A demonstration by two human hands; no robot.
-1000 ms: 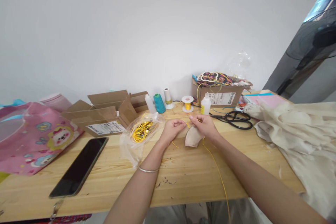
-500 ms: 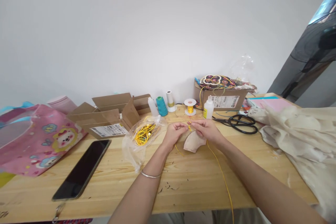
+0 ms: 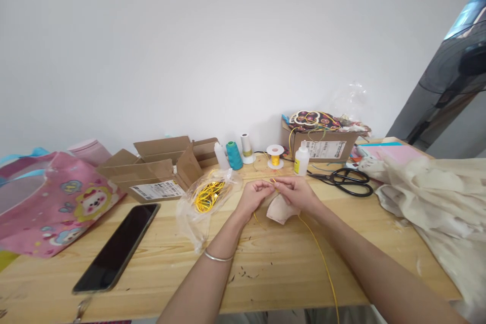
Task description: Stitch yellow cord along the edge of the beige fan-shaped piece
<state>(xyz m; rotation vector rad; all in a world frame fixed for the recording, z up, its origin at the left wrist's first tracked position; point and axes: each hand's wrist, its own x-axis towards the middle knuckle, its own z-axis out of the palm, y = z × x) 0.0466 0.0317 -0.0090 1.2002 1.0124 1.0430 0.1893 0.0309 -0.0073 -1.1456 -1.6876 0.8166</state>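
Observation:
My left hand (image 3: 255, 194) and my right hand (image 3: 296, 192) meet over the middle of the wooden table (image 3: 266, 258), fingertips pinched together on a thin yellow cord (image 3: 321, 258). The cord runs from the pinch down past my right forearm and off the table's front edge. A small beige fabric piece (image 3: 280, 210) lies under my right hand, which seems to hold it too. A silver bangle (image 3: 218, 257) circles my left wrist.
A plastic bag of yellow cord (image 3: 205, 196) lies left of my hands, a dark phone (image 3: 117, 246) further left. Cardboard boxes (image 3: 159, 169), thread spools (image 3: 234, 155), a glue bottle (image 3: 301, 158) and black scissors (image 3: 347, 180) line the back. Cream cloth (image 3: 436, 202) is piled right, a pink bag (image 3: 53, 202) left.
My hands have drawn closer together, fingertips now touching on the cord. The fabric piece has shifted slightly under my right hand. The view rose a little.

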